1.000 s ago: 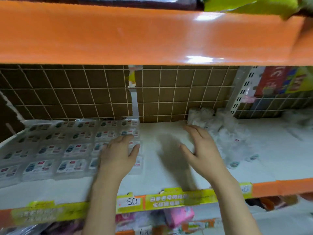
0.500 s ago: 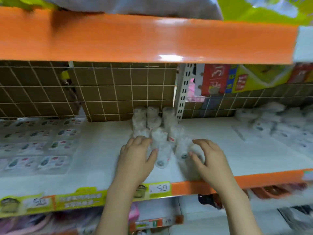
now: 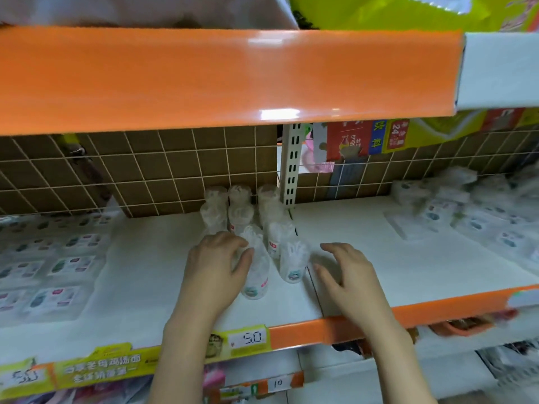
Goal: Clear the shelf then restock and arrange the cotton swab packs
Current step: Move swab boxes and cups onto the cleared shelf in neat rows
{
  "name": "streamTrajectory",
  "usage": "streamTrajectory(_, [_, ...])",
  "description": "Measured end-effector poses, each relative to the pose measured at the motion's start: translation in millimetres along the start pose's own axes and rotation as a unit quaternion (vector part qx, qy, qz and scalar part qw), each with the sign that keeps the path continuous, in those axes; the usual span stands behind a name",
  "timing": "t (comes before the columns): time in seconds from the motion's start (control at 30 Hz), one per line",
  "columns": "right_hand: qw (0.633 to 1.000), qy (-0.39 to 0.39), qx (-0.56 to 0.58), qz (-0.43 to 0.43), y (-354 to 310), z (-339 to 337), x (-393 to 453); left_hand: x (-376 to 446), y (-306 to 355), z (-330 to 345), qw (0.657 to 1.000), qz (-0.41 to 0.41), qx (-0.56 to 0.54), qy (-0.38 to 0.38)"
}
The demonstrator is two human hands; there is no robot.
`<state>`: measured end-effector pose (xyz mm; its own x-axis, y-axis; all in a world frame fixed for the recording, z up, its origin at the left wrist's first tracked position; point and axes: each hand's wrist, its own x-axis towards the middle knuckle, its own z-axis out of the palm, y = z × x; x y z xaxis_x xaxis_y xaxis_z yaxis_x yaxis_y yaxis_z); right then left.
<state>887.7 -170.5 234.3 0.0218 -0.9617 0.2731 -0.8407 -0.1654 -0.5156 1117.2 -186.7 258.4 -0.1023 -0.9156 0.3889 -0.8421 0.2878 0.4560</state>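
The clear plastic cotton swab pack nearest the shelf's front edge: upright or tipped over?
Tipped. The clear plastic cotton swab pack leans forward, label end toward the front edge, with the left hand gripping it.

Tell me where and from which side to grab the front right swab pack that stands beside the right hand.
Take the swab pack round its middle, coming in from the right, probably with the right hand, which hovers open beside it. It stands upright and slim. Its right flank is free, while another pack and the left hand crowd its left side.
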Motion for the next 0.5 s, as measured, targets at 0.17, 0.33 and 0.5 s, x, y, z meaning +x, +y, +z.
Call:
streamTrajectory(0.17, [1.000, -0.015, -0.011, 0.006, 18, -7, 3, 9, 12, 13, 1.000, 0.009, 0.000, 0.013])
streamTrajectory(0.33, [1.000, -0.017, -0.004, 0.005, 55, -23, 8, 17, 39, 31, 1.000, 0.016, 0.006, 0.009])
streamTrajectory(0.5, [1.000, -0.024, -0.005, -0.015, 112, -57, 12, 20, 95, 68, 0.999, 0.000, 0.016, 0.038])
